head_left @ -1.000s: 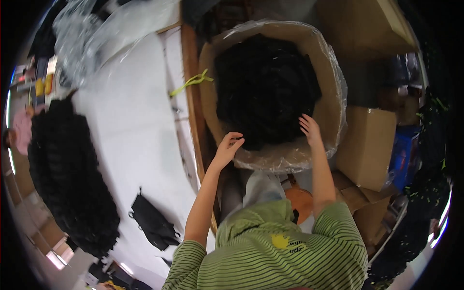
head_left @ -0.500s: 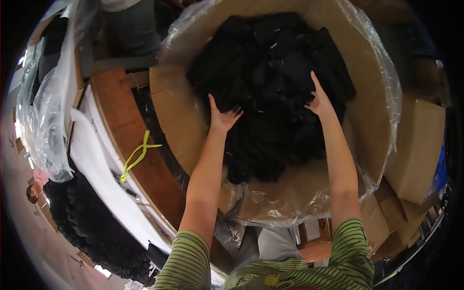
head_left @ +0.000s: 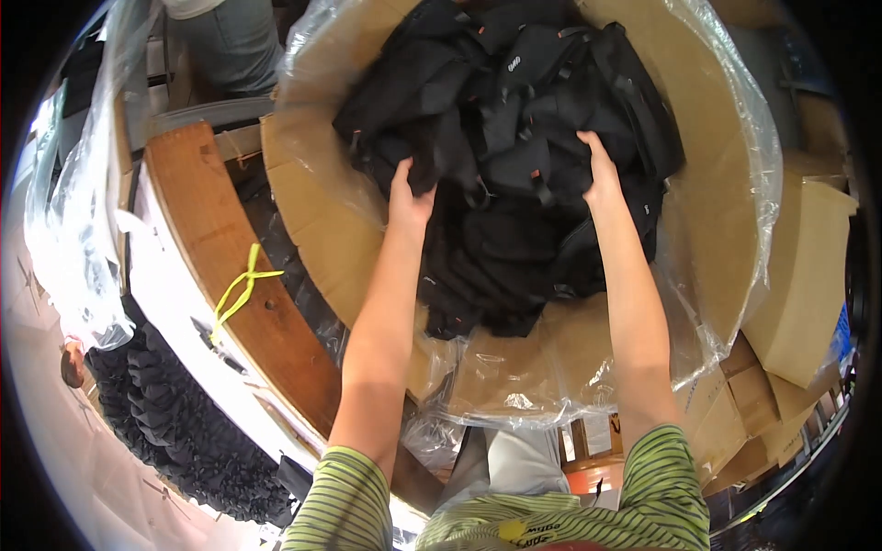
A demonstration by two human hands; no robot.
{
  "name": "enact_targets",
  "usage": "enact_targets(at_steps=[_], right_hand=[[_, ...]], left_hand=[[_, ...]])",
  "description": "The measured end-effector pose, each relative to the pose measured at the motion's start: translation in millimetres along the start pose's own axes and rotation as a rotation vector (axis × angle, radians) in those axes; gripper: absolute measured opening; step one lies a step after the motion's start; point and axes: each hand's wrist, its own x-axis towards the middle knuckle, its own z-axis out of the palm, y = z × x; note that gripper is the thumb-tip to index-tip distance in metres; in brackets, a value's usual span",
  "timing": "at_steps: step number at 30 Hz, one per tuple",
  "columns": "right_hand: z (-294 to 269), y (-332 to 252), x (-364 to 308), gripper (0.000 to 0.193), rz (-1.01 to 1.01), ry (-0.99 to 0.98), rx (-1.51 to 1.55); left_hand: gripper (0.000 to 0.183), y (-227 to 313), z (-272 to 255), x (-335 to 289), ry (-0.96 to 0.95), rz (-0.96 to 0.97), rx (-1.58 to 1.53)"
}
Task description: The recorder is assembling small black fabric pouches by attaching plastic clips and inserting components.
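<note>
Black backpacks (head_left: 505, 220) lie heaped in a large cardboard bin (head_left: 707, 211) lined with clear plastic. Straps, buckles and small orange pulls show on them. My left hand (head_left: 411, 197) is at the left side of the heap, closed on a fold of black fabric between thumb and fingers; the fingertips are tucked out of sight. Across from it, my right hand (head_left: 600, 179) grips the right part of the heap, thumb stretched forward along the fabric and most fingers hidden behind it. Both forearms reach over the bin's near rim.
A brown wooden board (head_left: 216, 211) with a yellow-green tie (head_left: 243, 289) runs along the left. Beyond it lies a row of gathered black fabric (head_left: 184, 432). Cardboard boxes (head_left: 795, 275) stand at the right. A person in grey trousers (head_left: 225, 46) stands at the far left.
My open, spread hands have closed in on the backpacks, and their fingers have gone into the fabric. The view has shifted slightly and become brighter and sharper.
</note>
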Motion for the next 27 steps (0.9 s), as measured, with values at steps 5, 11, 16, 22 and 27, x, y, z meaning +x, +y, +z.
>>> enact_targets(at_steps=[5,11,16,22,27], right_hand=[[-8.7,2.9,-113.0,0.042,0.049,-0.012,-0.046],[-27.8,1.4,-226.0,0.043,0.123,-0.099,-0.018],[-27.4,-6.2,-298.0,0.043,-0.031,-0.147,-0.019],[-8.4,-14.2,-393.2,0.053,-0.258,-0.302,-0.127],[80.3,-21.3,-465.2,0.049,-0.218,-0.379,-0.232]], left_hand=[[0.037,1.7,-28.0,-91.1,-0.121,-0.067,0.125],[0.049,34.6,-20.0,-232.0,-0.148,-0.013,0.262],[0.058,59.8,-25.7,-298.8,-0.232,0.002,0.224],[0.062,86.5,-51.9,-374.8,-0.403,-0.016,0.171],[0.048,112.4,-98.0,-455.2,-0.495,0.067,0.112]])
